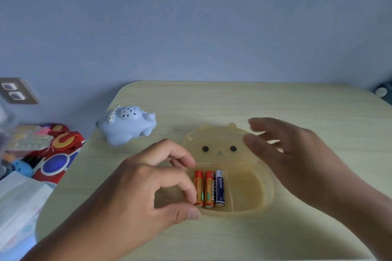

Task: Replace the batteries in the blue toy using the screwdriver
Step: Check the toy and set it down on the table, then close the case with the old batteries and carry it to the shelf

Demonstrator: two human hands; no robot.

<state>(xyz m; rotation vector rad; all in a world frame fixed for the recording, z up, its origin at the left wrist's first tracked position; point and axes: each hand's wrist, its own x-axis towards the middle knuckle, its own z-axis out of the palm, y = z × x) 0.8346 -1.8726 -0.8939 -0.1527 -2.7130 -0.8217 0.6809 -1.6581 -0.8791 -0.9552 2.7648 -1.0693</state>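
The blue toy (127,125), a rounded animal with star-shaped holes on top, stands upright at the table's left edge. In the middle lies a yellow bear-faced tray (250,193). Its left compartment holds two orange batteries (204,189) and one dark blue battery (219,187) side by side. My left hand (137,188) curls at the tray's left rim, its fingertips touching the leftmost orange battery. My right hand (297,161) hovers over the tray's upper right with its fingers spread and nothing in it. No screwdriver is in view.
The pale wooden table (233,101) has a rounded corner at the back left. Left of it sit a red and blue toy (57,154) and a white packet (19,203). A wall socket (14,91) is at the far left.
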